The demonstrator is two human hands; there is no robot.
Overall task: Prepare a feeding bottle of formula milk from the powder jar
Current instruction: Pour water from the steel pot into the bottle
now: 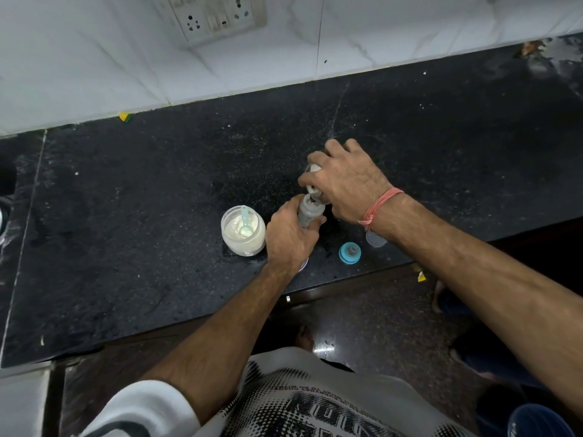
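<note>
Counter: black speckled stone counter (pixel 157 216) ran across the middle of the frame, dusted with white specks; white tiled wall (pixel 94 58) above it, with a socket panel (pixel 217 17) at upper centre.
Left hand: left hand (pixel 290 238) at frame centre, fingers and thumb wrapped round the feeding bottle (pixel 310 212), holding it upright on the counter.
Feeding bottle: clear, open at the top, standing just right of the powder jar; lower part hidden by the fingers.
Right hand: right hand (pixel 347 184) just above and to the right of the bottle, fingers curled over a glass (pixel 314 181), which was tipped with its rim at the bottle's mouth. What the glass held could not be told.
Wrist: pink thread band (pixel 380 206) on the right wrist.
Powder jar: clear powder jar (pixel 243 231), lid off, left of the left hand and just beside it; white powder inside, with a pale green scoop (pixel 244 220) resting in it, handle toward the top of the frame.
Teat cap: blue ring with teat (pixel 349 252) lay on the counter, lower right of the bottle, near the counter's front edge.
Clear cover: a small clear cover (pixel 375 239) sat just right of the teat ring, partly under the right forearm.
Lower frame: patterned white shirt (pixel 315 402) and dark floor (pixel 378 326) below the counter edge.
</note>
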